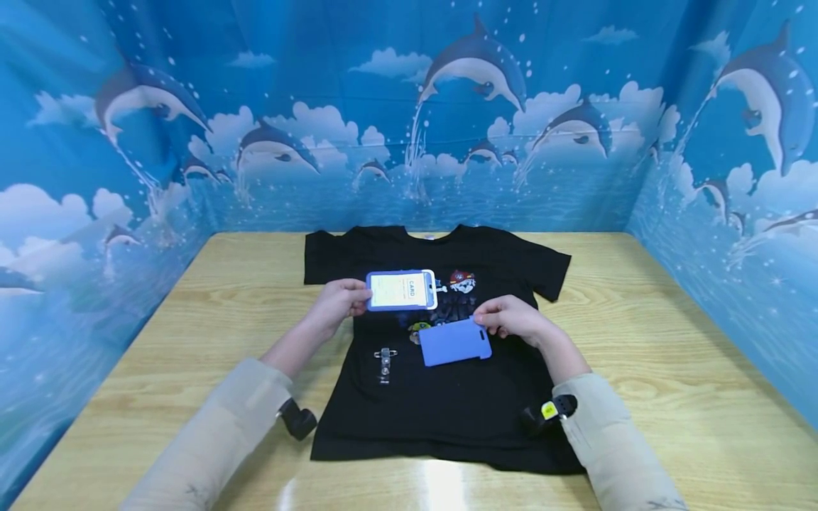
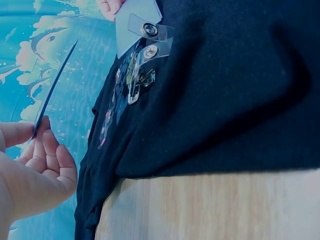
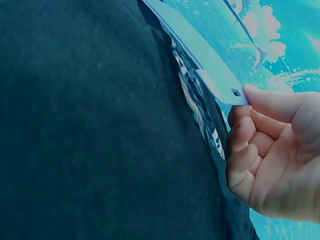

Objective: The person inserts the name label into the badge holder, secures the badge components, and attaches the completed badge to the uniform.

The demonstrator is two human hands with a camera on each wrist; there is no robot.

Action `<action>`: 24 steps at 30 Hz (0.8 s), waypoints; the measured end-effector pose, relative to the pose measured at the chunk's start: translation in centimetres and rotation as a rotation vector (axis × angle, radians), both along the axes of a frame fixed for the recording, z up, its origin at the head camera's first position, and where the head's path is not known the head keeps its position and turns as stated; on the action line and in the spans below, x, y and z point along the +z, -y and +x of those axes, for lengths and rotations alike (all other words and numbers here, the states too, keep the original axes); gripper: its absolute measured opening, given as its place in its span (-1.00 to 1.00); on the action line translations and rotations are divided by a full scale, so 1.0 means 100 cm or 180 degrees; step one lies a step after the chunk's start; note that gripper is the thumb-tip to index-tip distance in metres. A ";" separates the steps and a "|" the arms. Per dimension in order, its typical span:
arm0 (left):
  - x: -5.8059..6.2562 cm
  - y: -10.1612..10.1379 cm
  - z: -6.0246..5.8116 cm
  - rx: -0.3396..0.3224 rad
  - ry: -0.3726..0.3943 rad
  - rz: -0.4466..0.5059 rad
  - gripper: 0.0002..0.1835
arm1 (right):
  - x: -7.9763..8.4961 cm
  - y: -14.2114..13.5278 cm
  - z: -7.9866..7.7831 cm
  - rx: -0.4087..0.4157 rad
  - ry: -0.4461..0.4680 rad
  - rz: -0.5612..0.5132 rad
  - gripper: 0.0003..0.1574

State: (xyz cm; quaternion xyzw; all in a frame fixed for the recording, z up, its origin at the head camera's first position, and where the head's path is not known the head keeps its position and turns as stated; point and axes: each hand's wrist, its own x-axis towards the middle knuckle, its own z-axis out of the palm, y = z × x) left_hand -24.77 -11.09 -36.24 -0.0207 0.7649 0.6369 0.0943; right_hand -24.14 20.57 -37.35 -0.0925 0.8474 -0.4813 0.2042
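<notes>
Between thumb and fingers, my left hand (image 1: 340, 301) pinches the left end of a blue-framed card holder (image 1: 401, 290) with a card marked "CARD" in it. In the left wrist view this holder shows edge-on, as a thin dark line. My right hand (image 1: 511, 317) pinches the slotted end of a plain blue cover (image 1: 454, 342), whose far end points left. Both pieces are held apart above a black T-shirt (image 1: 447, 419). A badge clip with a clear strap and snaps (image 1: 385, 365) lies on the shirt below the left hand.
The T-shirt is spread over a wooden table (image 1: 255, 284), its neck at the far side and its cartoon print (image 1: 463, 281) facing up. A blue dolphin-patterned curtain (image 1: 358, 85) encloses the back and both sides of the table.
</notes>
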 end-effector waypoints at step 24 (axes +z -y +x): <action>0.001 0.007 -0.002 0.0027 -0.0013 0.0001 -0.75 | 0.027 -0.024 -0.001 -0.0286 0.0253 -0.0794 -0.75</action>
